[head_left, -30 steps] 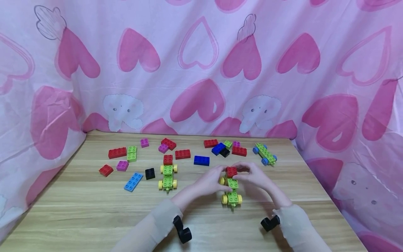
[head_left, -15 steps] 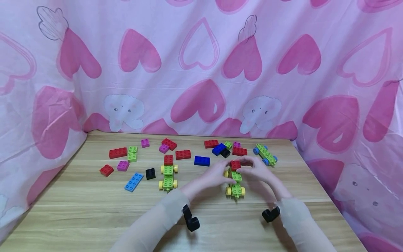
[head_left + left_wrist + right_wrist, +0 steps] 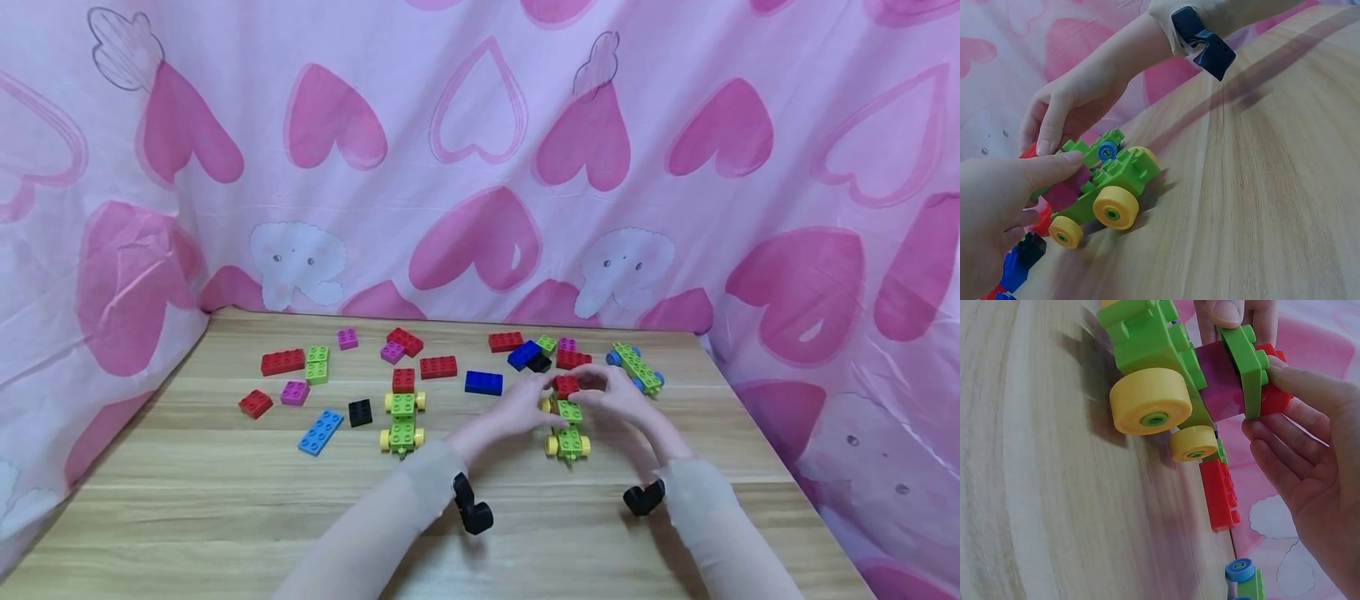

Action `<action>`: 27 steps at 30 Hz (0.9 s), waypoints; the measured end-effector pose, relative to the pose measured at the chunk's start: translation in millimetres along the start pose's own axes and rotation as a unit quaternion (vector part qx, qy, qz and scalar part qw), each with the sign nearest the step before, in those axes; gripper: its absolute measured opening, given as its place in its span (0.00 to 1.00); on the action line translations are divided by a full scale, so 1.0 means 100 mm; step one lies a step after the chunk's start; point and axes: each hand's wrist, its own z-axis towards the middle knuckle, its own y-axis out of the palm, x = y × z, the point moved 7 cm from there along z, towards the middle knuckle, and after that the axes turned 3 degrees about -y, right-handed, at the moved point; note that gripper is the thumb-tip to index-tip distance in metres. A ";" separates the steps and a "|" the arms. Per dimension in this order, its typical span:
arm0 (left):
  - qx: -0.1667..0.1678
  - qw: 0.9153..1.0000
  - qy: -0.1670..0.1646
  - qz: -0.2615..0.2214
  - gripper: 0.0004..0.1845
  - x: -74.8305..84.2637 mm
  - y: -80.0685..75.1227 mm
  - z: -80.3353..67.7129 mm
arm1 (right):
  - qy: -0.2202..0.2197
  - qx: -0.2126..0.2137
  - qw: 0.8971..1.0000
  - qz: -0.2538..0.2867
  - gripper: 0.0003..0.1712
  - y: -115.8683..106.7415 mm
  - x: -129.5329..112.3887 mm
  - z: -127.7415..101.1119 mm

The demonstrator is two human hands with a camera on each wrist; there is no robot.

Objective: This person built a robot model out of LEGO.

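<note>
Both hands hold a stack on a green toy car base with yellow wheels (image 3: 569, 442), right of the table's middle. A magenta brick (image 3: 1219, 384) sits on the base, below a thin green brick (image 3: 1246, 369) topped by a red brick (image 3: 1275, 397). My left hand (image 3: 521, 410) grips the stack from the left, its thumb along the thin green brick in the left wrist view. From the other side, my right hand (image 3: 617, 398) pinches the red brick, with fingertips also at the green brick's edge. Some fingers of the left hand are hidden behind the stack.
Another yellow-wheeled car base (image 3: 402, 429) stands to the left, a red brick (image 3: 403, 380) at its far end. A blue-wheeled base (image 3: 636, 367) lies at the back right. Several loose bricks, including a dark blue one (image 3: 483, 382) and a light blue one (image 3: 321, 432), lie about.
Both hands and the yellow-wheeled car between them have moved away from the person and slightly right. The grip looks the same, and the loose bricks have stayed put.
</note>
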 end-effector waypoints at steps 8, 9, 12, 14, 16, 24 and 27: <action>0.011 1.000 -0.001 -0.009 0.43 -0.01 0.08 0.10 | 0.021 0.014 1.000 0.008 0.18 -0.06 0.11 0.01; 0.011 1.000 -0.001 -0.011 0.43 -0.01 0.08 0.11 | 0.024 0.016 1.000 0.009 0.19 -0.07 0.12 0.02; 0.013 1.000 -0.002 -0.016 0.44 0.00 0.10 0.14 | 0.027 0.019 0.999 0.009 0.20 -0.08 0.16 0.01; 0.014 1.000 -0.009 -0.017 0.44 0.00 0.10 0.15 | 0.027 0.020 0.999 0.009 0.21 -0.09 0.16 0.01; 0.017 1.000 -0.019 -0.016 0.45 -0.01 0.11 0.15 | 0.026 0.021 0.999 0.006 0.21 -0.10 0.15 0.02; 0.018 0.999 -0.028 -0.002 0.47 -0.02 0.12 0.17 | 0.022 0.025 0.999 0.019 0.22 -0.10 0.18 0.03; 0.016 1.000 -0.021 0.008 0.47 -0.02 0.13 0.17 | 0.023 0.028 0.999 0.028 0.22 -0.09 0.21 0.03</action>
